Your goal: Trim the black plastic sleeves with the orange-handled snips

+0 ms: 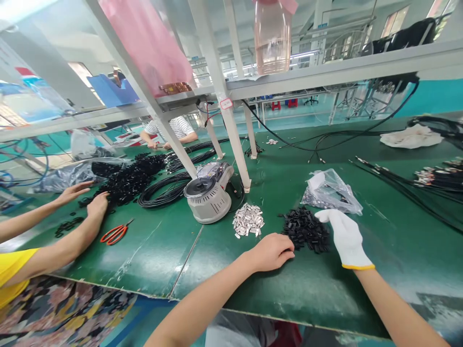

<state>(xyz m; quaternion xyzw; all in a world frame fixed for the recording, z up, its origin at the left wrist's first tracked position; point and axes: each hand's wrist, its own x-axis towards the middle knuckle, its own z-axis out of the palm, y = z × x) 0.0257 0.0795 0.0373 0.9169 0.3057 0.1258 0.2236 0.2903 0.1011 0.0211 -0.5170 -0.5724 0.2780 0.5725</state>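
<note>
Room between the two bare forearms (217,286), over the smooth green tabletop (321,291) before the heap of small black pieces (306,231)! Farther left, the round grey plastic machine (210,207) blocks, a white metal post (235,144) standing just beside it; past the white-gloved right hand (347,238), a crumpled clear plastic bag (331,193) bars the way.

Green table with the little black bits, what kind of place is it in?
Probably a factory workshop where people work with small parts: a pile of black pieces, a pile of silvery pieces and a coil of black cable lie on the long green table.
</note>
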